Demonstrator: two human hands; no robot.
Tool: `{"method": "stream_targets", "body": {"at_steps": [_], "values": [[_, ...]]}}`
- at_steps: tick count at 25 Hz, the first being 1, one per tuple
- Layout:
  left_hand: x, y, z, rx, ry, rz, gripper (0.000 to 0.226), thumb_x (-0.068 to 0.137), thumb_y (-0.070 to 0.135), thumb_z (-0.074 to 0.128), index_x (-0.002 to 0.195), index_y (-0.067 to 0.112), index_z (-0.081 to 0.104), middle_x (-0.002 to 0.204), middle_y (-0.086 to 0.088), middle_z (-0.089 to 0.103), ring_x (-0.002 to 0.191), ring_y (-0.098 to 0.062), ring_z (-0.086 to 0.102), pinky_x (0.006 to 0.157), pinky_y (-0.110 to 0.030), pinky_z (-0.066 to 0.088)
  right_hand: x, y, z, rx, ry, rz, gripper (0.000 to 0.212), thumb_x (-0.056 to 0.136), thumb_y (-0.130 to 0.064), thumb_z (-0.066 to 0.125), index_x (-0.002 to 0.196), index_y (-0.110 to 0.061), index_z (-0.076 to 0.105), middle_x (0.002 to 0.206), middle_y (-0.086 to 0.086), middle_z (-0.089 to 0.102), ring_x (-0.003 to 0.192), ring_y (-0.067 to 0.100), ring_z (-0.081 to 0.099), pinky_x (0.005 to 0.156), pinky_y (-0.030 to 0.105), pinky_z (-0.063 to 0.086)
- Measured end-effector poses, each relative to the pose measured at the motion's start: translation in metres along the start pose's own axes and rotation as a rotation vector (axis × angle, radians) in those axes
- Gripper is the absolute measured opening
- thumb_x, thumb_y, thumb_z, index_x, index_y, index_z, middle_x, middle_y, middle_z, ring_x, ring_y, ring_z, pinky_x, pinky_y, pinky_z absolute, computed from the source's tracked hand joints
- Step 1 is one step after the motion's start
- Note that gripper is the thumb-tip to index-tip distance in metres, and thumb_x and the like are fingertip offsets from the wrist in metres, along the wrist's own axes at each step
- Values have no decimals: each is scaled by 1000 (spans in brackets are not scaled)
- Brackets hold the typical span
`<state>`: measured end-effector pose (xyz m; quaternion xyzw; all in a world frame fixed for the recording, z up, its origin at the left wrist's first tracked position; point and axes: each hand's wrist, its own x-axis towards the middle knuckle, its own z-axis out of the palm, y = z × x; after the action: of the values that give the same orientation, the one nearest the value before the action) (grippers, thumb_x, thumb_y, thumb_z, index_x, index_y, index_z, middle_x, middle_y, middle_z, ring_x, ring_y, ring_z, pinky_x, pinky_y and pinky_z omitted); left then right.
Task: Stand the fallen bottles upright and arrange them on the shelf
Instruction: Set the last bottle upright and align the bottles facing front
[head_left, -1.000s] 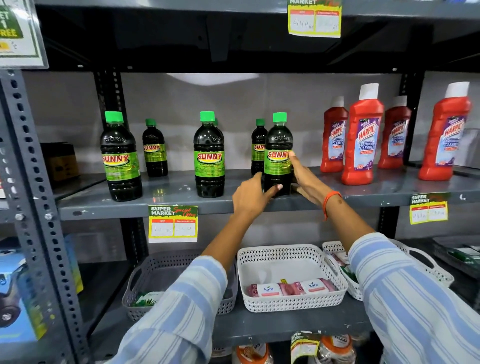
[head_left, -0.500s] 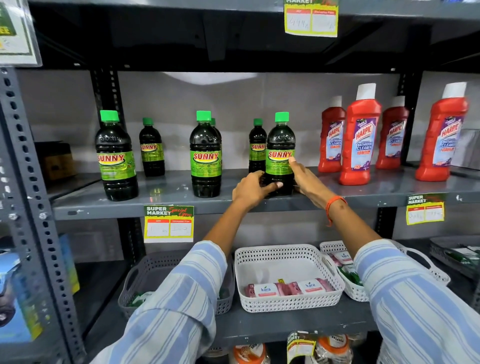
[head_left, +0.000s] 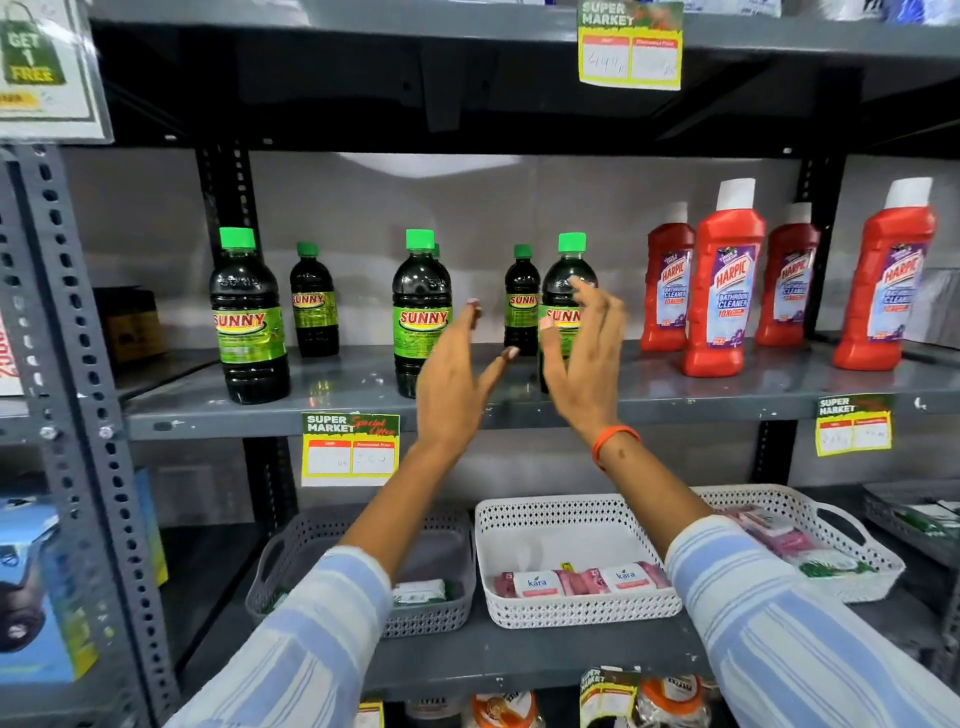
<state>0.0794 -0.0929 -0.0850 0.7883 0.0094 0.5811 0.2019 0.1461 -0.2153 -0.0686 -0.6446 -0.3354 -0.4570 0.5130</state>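
Note:
Dark Sunny bottles with green caps stand upright on the grey shelf (head_left: 675, 395): a left front bottle (head_left: 248, 317), a small rear one (head_left: 313, 301), a middle front bottle (head_left: 420, 306), a small rear one (head_left: 521, 301) and a right front bottle (head_left: 563, 291). My left hand (head_left: 457, 384) is raised with fingers spread, in front of the gap between the middle and right bottles. My right hand (head_left: 587, 358) is open just in front of the right front bottle, hiding its lower part and holding nothing.
Red Harpic bottles (head_left: 724, 280) stand upright at the shelf's right. Below, a white basket (head_left: 576, 613) holds Kara packs, with a grey basket (head_left: 441, 618) to its left and another white one (head_left: 872, 566) to its right. A perforated upright (head_left: 67, 332) bounds the left.
Both hands have let go of the right front bottle and lifted back off the shelf with fingers spread. The bottle stays upright where it was.

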Motion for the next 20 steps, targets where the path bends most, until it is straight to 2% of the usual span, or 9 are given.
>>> {"method": "stream_targets", "body": {"at_steps": [2,3,5,7,9,12,15,20], "values": [[0,-23,-28,96,128,-21,83,80,45,64,142,0,30,137,-20,48,124,-30,45,101,-33,36,-5,-16,21,68,-153,-8,37,93,-29,45,122,-6,52,118,15,50,105,26,54,95,39,48],[3,-38,-41,106,108,-105,90,78,45,67,144,0,25,140,-20,44,127,-32,42,103,-37,36,-5,-24,34,116,-264,63,35,95,-28,45,120,-5,53,117,16,51,103,26,55,95,39,47],[11,-62,-55,31,-77,-301,96,76,44,73,145,3,22,141,-19,46,126,-32,45,101,-44,42,-3,-34,56,154,-478,271,41,99,-32,43,126,-2,50,126,20,51,114,29,53,100,30,40],[21,-79,-64,-43,-302,-381,84,75,42,76,138,4,36,133,-16,55,118,-30,55,95,-43,48,1,-40,76,169,-635,445,55,99,-45,35,137,-6,42,140,19,48,129,31,46,102,33,34],[26,-85,-66,-113,-450,-389,67,77,39,76,129,6,50,126,-12,63,113,-27,60,93,-37,50,2,-39,84,197,-737,527,64,95,-57,29,142,-14,37,147,12,45,136,29,41,109,40,31],[27,-94,-65,-113,-484,-356,54,76,44,75,119,16,60,118,-6,68,107,-22,63,92,-39,51,-3,-40,87,198,-782,523,64,93,-62,27,137,-18,44,143,9,49,132,26,44,107,40,35],[26,-95,-61,-72,-457,-353,58,70,58,73,114,22,62,113,-2,70,103,-22,65,89,-44,52,-3,-39,86,207,-767,522,63,94,-61,27,135,-17,45,145,9,47,133,26,43,110,43,34],[24,-95,-60,-34,-399,-343,58,70,56,74,112,18,62,110,-4,71,102,-25,64,86,-43,52,-4,-36,85,209,-797,521,61,94,-61,26,138,-21,40,148,10,44,137,28,40,112,44,32]]}}
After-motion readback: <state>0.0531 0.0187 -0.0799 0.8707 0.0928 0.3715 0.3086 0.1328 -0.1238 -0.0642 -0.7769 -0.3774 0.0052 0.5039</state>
